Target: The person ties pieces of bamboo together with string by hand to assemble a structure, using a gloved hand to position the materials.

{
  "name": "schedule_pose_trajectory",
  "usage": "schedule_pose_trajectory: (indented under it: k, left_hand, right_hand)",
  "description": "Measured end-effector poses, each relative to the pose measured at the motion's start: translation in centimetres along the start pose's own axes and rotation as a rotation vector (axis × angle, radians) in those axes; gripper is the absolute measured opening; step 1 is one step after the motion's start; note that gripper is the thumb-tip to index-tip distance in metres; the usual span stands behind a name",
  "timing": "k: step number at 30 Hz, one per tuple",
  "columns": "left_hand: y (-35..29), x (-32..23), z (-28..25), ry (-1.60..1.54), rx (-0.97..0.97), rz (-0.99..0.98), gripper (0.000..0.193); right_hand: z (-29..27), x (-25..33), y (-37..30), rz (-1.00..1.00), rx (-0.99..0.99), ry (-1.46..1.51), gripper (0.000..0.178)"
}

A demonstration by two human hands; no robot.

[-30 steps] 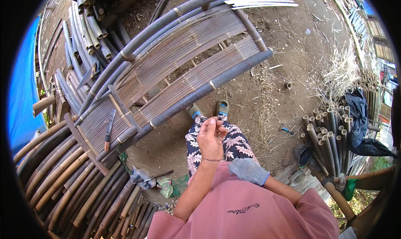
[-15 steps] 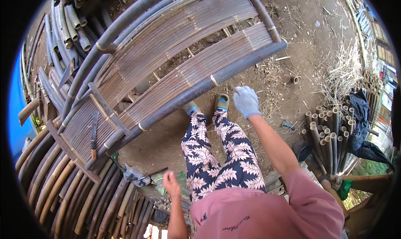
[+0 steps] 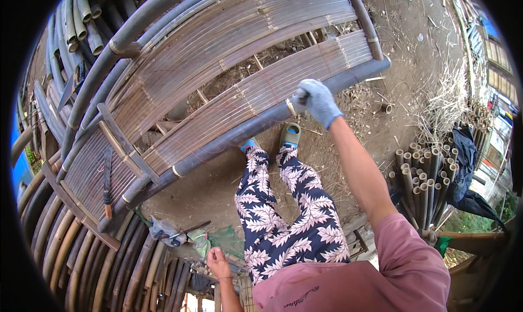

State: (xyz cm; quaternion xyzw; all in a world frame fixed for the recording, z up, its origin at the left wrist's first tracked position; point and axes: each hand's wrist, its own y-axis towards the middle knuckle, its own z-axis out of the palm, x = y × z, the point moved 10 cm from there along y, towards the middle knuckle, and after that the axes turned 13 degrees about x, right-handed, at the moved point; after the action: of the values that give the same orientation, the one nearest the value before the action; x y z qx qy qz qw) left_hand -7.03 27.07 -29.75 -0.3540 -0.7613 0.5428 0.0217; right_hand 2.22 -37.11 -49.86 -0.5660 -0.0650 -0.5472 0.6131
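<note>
A long bamboo bench (image 3: 256,123) with a slatted seat and a thick dark front pole lies across the view. Over that pole, near a pale binding, is my right hand (image 3: 317,102) in a grey-blue glove. Its fingers are curled closed; what they hold, if anything, is hidden. My left hand (image 3: 219,263), bare, is low beside my left leg with its fingers folded in. Whether it grips something thin cannot be made out. Fine reddish strands lie over the slats. A long-bladed tool (image 3: 108,186) with a wooden handle rests on the bench's left end.
Bamboo poles (image 3: 81,257) are stacked at lower left, with more poles (image 3: 81,23) at upper left. Upright cut bamboo tubes (image 3: 422,176) stand at right beside a dark cloth (image 3: 463,165). Shavings (image 3: 449,99) heap behind them. A clear plastic bag (image 3: 163,230) lies near the bench's left end.
My right hand has come up and leftward, over the front pole, its fingers now curled. My left hand has dropped lower and closed more. The view has shifted slightly.
</note>
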Motion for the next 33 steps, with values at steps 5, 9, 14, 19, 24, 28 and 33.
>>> schedule_pose_trajectory:
  k: [5, 9, 14, 19, 24, 28, 33]
  left_hand:
    - [2.2, -11.7, 8.3, -0.097, 0.199, 0.153, 0.018]
    - [4.8, -22.1, 21.0, -0.423, 0.609, 0.059, 0.021]
    - [8.4, -30.6, 38.3, -0.497, 1.031, 0.021, 0.019]
    - [10.9, -30.5, 39.4, -0.294, 0.917, 0.142, 0.016]
    - [12.0, -29.8, 38.3, -0.335, 0.841, 0.147, 0.016]
    - [11.5, -29.8, 38.5, -0.358, 0.85, 0.141, 0.017]
    - [11.1, -29.5, 39.0, -0.397, 0.848, 0.116, 0.017]
  right_hand:
    - [0.7, 8.3, -6.5, 0.102, -0.003, -0.149, 0.018]
    - [3.5, 7.7, -10.6, 0.226, -0.023, -0.702, 0.029]
    - [6.4, 3.0, -11.6, 0.205, 0.028, -0.468, 0.03]
    - [5.3, -0.3, -11.8, 0.248, 0.125, -0.381, 0.031]
    - [3.9, -3.7, -13.4, 0.419, -0.004, 0.439, 0.038]
    - [4.3, -2.5, -13.1, 0.376, 0.067, -0.013, 0.042]
    - [4.4, -1.1, -12.5, 0.256, 0.044, -0.318, 0.023]
